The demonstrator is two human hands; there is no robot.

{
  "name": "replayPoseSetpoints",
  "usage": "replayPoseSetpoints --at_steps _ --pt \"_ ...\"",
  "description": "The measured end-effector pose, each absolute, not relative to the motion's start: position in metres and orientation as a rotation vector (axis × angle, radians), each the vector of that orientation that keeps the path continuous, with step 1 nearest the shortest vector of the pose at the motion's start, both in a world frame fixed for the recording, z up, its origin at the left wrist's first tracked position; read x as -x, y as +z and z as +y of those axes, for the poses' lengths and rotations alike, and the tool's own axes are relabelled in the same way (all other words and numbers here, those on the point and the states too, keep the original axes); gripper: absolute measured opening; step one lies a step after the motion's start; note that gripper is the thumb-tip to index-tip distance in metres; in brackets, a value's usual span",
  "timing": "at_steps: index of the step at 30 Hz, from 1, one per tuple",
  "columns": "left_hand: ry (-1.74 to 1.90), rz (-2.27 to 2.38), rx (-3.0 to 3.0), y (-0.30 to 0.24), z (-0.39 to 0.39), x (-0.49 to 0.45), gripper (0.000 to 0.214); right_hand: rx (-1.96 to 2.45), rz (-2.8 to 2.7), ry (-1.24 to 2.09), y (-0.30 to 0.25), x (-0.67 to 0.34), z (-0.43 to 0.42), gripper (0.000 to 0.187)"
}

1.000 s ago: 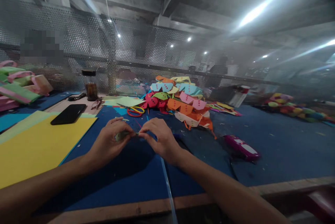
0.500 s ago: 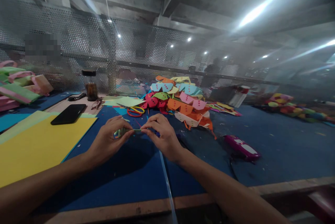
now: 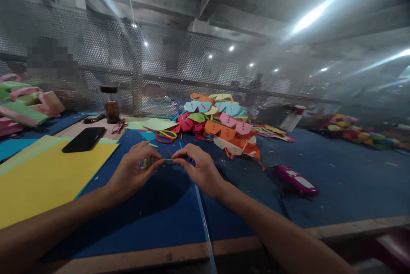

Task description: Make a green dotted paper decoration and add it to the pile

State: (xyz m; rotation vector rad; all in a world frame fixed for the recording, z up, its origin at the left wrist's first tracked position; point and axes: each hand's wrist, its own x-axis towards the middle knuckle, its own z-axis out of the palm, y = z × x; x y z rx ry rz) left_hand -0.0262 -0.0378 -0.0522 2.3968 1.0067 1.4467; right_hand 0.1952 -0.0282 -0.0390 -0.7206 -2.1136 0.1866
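Note:
Just above the blue tabletop [image 3: 153, 218], a thin light green paper piece [image 3: 168, 160] stretches between the fingertips of both hands. My left hand [image 3: 136, 169] pinches its left end, and more pale green paper shows behind those fingers. At its right end, my right hand [image 3: 198, 167] holds it between thumb and fingers. Most of the piece is hidden by the hands. Beyond them lie scissors [image 3: 165, 136] with red and yellow handles. A pale blue strip [image 3: 202, 212] runs from under my right hand over the table's front edge.
Folded, dotted paper pieces [image 3: 221, 126] are heaped at centre back. To the left are yellow sheets [image 3: 57, 171], a black phone [image 3: 84, 139] and a lidded jar [image 3: 111, 105]. A purple device [image 3: 296, 181] with a cable lies right. Perforated metal screening [image 3: 166, 60] stands behind the table.
My right hand has shifted very slightly, and the pale green paper behind my left fingers sits a little differently. Both hands keep their pinch.

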Motion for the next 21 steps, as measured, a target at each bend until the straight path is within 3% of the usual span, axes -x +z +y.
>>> replayPoseSetpoints --at_steps 8,14,21 --pt "1.448 0.993 -2.418 -0.053 -0.038 0.025 0.012 0.629 -2.167 0.035 -0.040 -0.194 -0.029 0.010" --pt "1.404 0.964 -2.409 -0.052 -0.042 0.024 0.011 0.640 -2.167 0.013 -0.043 -0.193 -0.028 0.002" --pt "1.427 1.271 -2.085 -0.044 -0.025 0.039 0.031 0.652 -2.060 0.001 -0.039 -0.195 -0.028 0.004"
